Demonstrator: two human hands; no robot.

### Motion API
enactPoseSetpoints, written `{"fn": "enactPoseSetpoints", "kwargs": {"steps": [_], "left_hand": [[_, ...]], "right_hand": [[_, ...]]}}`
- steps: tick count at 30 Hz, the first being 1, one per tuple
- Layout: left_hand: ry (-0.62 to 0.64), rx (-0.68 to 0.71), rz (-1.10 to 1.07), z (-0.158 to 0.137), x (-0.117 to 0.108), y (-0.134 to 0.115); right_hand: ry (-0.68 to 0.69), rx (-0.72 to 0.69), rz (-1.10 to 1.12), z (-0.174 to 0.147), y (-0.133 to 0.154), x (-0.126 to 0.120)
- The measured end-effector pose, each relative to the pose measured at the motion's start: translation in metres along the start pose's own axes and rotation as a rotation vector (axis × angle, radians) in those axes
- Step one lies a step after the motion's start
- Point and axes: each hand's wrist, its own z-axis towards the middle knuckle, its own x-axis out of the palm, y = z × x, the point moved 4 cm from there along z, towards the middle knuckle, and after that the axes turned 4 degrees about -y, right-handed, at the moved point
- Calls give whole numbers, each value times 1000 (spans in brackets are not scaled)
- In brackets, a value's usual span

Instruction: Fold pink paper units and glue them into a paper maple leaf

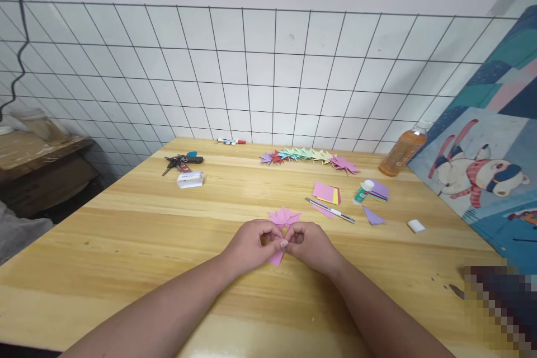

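My left hand (255,241) and my right hand (312,243) meet at the middle of the table, thumbs and fingers pinched together. Between them is a pink paper piece (276,258), whose lower part sticks out below the fingertips; the pinched part is mostly hidden. Just beyond my fingers lies a pink folded-paper fan shape (284,216) with several points. I cannot tell whether it is joined to the piece in my hands. A craft knife (329,210) rests beyond my right hand, partly over a pink paper scrap (322,211).
Along the back lies a row of coloured folded paper (308,155). To the right are a glue stick (363,192), paper sheets (326,192), a purple paper triangle (373,216), a white eraser-like block (416,226) and a bottle (403,151). Keys (182,162), a small white box (190,179) and markers (231,141) sit left.
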Motion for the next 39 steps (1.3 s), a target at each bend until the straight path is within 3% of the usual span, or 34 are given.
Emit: {"fn": "enactPoseSetpoints", "kwargs": {"steps": [6,15,22,33,39], "left_hand": [[33,2,-9,1,3,5],[31,-54,-196,7,6,17],[22,-57,-103,3,5,11],[96,45,157,1,0,-3],[77,-15,110,1,0,6]], "right_hand": [[17,-40,-78,-3,2,-1],[1,-136,-253,-3,11,-12],[-77,-98,-294,-4,10,-9],[-34,-71,-231,-3,7,-9],[-22,-141,-313,-4,12,-11]]}}
